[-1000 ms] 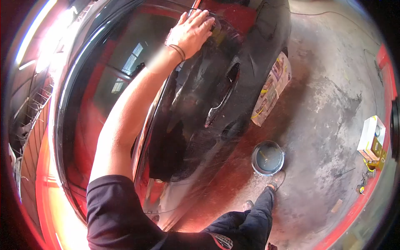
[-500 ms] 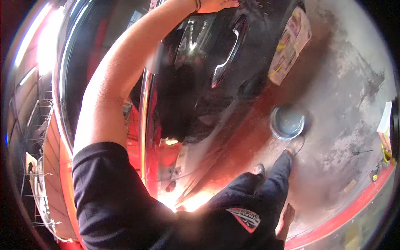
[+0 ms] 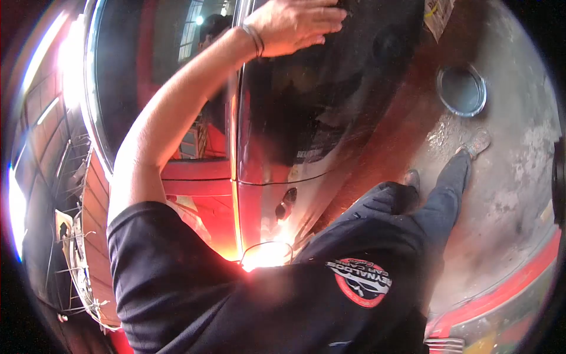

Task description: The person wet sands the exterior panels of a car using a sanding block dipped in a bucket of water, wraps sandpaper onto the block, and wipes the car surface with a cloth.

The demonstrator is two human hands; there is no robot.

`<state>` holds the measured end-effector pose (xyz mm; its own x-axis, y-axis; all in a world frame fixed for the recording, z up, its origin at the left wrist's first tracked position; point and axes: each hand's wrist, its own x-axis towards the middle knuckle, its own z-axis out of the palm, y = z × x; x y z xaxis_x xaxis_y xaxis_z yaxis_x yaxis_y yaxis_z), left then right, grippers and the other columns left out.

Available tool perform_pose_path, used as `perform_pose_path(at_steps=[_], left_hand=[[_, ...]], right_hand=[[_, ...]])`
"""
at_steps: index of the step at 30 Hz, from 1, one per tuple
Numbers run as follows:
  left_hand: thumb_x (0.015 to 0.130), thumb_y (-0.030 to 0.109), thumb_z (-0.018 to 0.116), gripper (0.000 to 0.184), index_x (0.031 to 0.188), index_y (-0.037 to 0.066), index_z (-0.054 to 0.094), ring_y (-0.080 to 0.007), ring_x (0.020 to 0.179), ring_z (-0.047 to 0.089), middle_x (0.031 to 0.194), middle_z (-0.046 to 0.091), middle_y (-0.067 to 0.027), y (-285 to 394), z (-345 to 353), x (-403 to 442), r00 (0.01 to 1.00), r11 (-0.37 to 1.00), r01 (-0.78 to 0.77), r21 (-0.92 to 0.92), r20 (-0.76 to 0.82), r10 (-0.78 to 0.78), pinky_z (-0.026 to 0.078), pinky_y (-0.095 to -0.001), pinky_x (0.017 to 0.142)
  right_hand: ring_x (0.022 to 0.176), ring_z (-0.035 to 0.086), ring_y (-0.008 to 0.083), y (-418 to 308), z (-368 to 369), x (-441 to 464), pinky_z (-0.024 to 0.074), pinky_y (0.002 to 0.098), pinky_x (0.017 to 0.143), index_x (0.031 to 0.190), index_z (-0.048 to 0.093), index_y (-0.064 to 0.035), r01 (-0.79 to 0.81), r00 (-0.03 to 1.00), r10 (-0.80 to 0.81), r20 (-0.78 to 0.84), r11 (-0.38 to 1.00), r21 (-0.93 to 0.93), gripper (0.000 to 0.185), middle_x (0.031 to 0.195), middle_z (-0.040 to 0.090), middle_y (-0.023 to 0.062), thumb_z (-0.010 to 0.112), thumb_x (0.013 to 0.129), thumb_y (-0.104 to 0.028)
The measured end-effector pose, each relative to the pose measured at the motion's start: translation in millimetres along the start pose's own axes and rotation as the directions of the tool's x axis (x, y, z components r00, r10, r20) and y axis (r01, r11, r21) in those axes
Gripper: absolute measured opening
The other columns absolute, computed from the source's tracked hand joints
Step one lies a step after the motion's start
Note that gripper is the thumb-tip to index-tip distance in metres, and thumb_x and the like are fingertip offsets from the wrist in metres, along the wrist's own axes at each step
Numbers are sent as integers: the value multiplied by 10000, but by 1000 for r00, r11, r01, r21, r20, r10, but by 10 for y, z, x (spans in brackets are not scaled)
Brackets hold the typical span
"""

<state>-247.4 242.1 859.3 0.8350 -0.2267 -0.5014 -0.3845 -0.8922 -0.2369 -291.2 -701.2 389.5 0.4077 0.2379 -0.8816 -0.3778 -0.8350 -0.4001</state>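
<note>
My left hand (image 3: 298, 26) reaches across to the glossy black side of a car (image 3: 306, 118), at the top of the view. Its fingers are stretched out along the dark panel, and the back of the hand faces me. Whether the palm touches the paint is hidden, and I see nothing held in it. A dark band (image 3: 253, 40) circles the wrist. Under the forearm run the car's side window (image 3: 162, 76) and a bright trim strip (image 3: 234, 147). My right hand is out of sight.
A round bucket (image 3: 485, 94) stands on the wet concrete floor (image 3: 513, 153), beyond my feet. Printed paper or a bag (image 3: 437, 20) shows at the top right. A red stripe (image 3: 501, 289) crosses the lower right. Bright lamps (image 3: 69, 65) glare at the left.
The view has shifted, so the bucket now appears higher and farther right, and the door handle is out of view. My left hand shows more fully. My right hand has left the view.
</note>
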Motion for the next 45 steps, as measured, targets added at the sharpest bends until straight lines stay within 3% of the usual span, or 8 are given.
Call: perform_pose_path(at_steps=[8,10,16,21,26,29,40,45], left_hand=[[985,314,819,580,1541,181,723,-284,1700,419,1732,585,-14,2130,480,-1370,994,977,36,-211,108,-13,328,-551,1406],[976,310,815,577,1527,164,730,-289,1703,414,1729,587,-16,2610,574,-1690,992,970,34,-240,129,-3,334,-565,1404],[960,336,828,592,1527,187,744,-269,1714,391,1735,581,13,3618,718,-2499,975,966,41,-253,222,16,297,-581,1420],[921,287,865,576,1483,213,760,-274,1745,344,1763,563,-31,3137,523,-2336,987,990,-36,-136,153,57,264,-630,1421],[1107,340,686,461,1549,219,729,-316,1749,322,1776,543,-49,1526,504,-1503,997,960,2,279,-71,19,233,-609,1417],[1204,421,535,492,1606,182,686,-361,1772,230,1815,484,-85,1186,173,-1045,962,958,268,102,32,-273,189,-605,1423],[1060,290,768,452,1505,212,757,-313,1737,346,1736,586,-44,3071,654,-2545,992,995,101,17,-76,-99,290,-623,1394],[1007,228,826,459,1461,171,778,-331,1718,386,1720,597,-68,3808,598,-3105,989,981,134,-143,-46,-142,325,-623,1383]], right_hand=[[1203,747,326,2124,1460,-766,560,450,1106,1343,788,12,124,968,-40,-246,933,337,501,1375,794,175,660,1157,-436],[1250,733,351,1515,1248,-1135,550,454,1124,1334,790,14,-97,988,69,-139,975,-199,518,1387,775,200,660,1151,-453],[1292,730,368,1993,1594,-1714,555,459,1134,1390,782,-7,-33,952,-16,-305,987,-155,513,1380,778,201,669,1167,-456],[1309,733,315,2655,2266,-1766,559,430,1145,1449,715,38,164,904,-203,-376,977,-134,499,1398,772,210,717,1164,-372],[1362,708,268,2261,2669,-2265,536,405,1197,1474,695,42,-45,943,53,-329,998,33,511,1451,756,204,733,1160,-360],[1366,703,260,2757,2901,-2557,533,401,1201,1462,715,34,-23,947,38,-319,998,50,512,1465,756,193,738,1156,-376],[1367,705,332,3582,3588,-3456,508,441,1219,1406,766,19,-328,909,319,-269,945,11,605,1442,773,190,749,1119,-514],[1342,711,305,3101,3324,-3049,517,425,1200,1427,753,22,-116,934,146,-327,987,111,476,1442,771,170,718,1161,-371]])
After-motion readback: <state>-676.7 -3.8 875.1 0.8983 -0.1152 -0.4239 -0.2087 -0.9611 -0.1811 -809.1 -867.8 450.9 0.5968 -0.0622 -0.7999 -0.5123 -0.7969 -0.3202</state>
